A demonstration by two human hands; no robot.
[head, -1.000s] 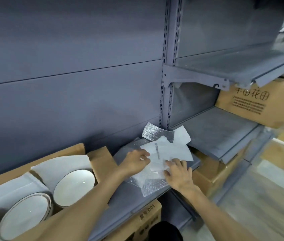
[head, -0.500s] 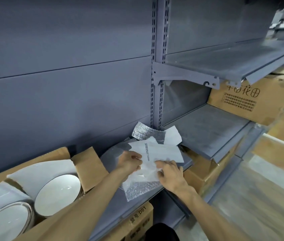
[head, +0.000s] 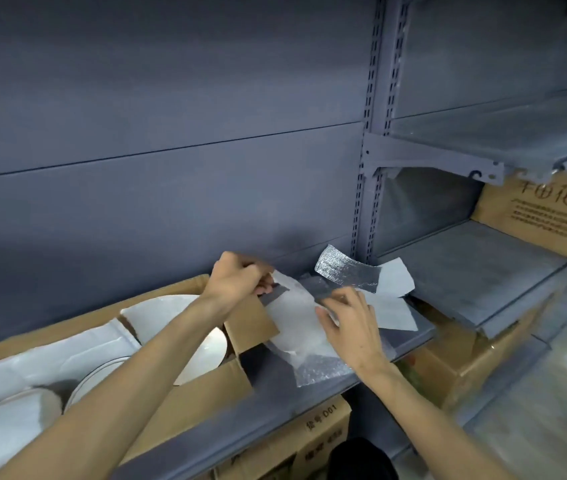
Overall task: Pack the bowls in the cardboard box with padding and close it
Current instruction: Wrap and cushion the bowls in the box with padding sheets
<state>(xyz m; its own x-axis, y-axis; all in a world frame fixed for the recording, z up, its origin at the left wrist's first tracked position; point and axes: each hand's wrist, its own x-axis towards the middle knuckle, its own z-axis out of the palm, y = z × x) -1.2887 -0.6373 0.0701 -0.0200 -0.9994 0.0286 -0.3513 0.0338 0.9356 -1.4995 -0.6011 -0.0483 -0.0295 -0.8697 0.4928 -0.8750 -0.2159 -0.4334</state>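
Near edge: dark blurred shape at bottom centre, can't identify. Lower carton point(head: 313, 433) under the shelf, print partly readable: "D01" after 2 characters too blurred to read.

Cardboard box point(head: 212, 384) sits open on the grey shelf point(head: 275, 396), left half cut off by the frame. 2 bowls visible inside: bowl point(head: 206, 355) mostly hidden behind the left forearm, second bowl point(head: 98, 375) only a rim arc. White padding sheets point(head: 67, 355) lie around them; far-left contents blurred.

Right hand point(head: 351, 327) over the loose foam sheet point(head: 296, 323) on the shelf just right of the box. Fingers spread, tips on the sheet's right edge; can't tell if they pinch it or only rest on it.

Left hand point(head: 237, 275) above the box's right flap, fingers curled closed, clamping the sheet's upper-left corner. Sheet hangs between both hands, motion-blurred.

Under it, bubble wrap point(head: 320, 368) on the shelf lip. Behind, a silver foil-textured piece point(head: 344, 271) and white paper point(head: 394, 277).

Far right: printed carton point(head: 545, 216) on the next shelf, cut off; Chinese characters in the header and fine print are unreadable.
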